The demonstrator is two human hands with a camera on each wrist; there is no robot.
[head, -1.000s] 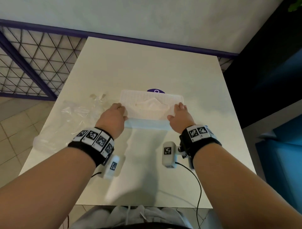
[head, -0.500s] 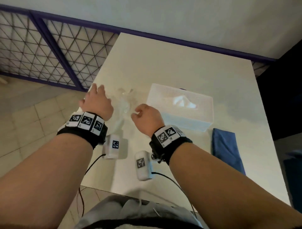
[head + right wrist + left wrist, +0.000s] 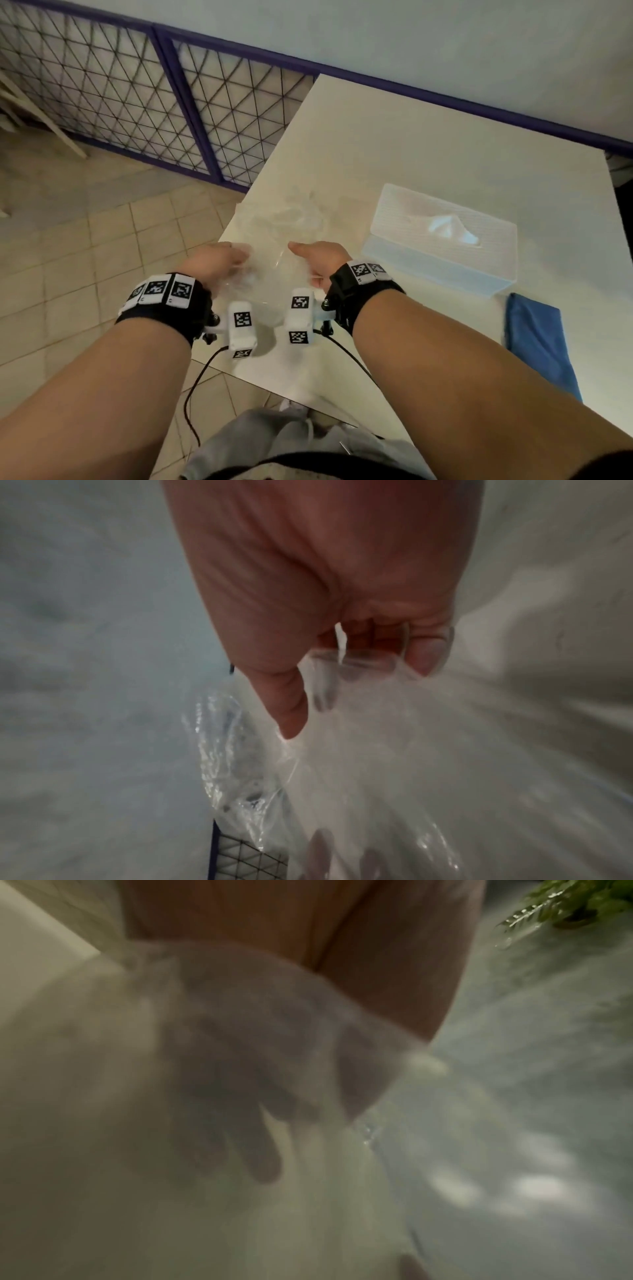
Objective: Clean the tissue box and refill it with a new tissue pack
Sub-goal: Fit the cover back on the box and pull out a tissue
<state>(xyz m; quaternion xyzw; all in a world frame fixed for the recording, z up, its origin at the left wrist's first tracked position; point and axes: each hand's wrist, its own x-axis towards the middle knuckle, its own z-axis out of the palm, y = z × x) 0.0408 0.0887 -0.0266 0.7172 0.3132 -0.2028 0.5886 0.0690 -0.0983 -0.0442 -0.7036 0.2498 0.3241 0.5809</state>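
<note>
The right hand (image 3: 317,260) grips a clear plastic wrapper (image 3: 274,246): in the right wrist view its fingers (image 3: 428,653) curl into the film and the thumb (image 3: 284,702) lies along the outside, the plastic bunching out beyond the fingertips. Just across from it, with the wrapper stretched between the 2 hands, is the left hand (image 3: 214,260). In the left wrist view the left hand (image 3: 240,1069) shows only through the cloudy film, its fingers (image 3: 263,1150) spread and fairly straight behind the plastic; whether they pinch it I cannot tell, as the picture is blurred.

Both hands are over the near left corner of the white table (image 3: 428,144), with the loose end of the wrapper trailing away from them along the table's left edge. To the right of the right hand, and a little farther out, the white tissue box (image 3: 442,236) stands on the table with a tissue (image 3: 448,222) sticking up from its top slot. Beside the right forearm, nearer the person than the box, lies a folded blue cloth (image 3: 537,335). Left of the left hand, beyond the table edge, is tiled floor (image 3: 85,246), and farther out a wire-mesh railing (image 3: 137,96) with a purple frame.
</note>
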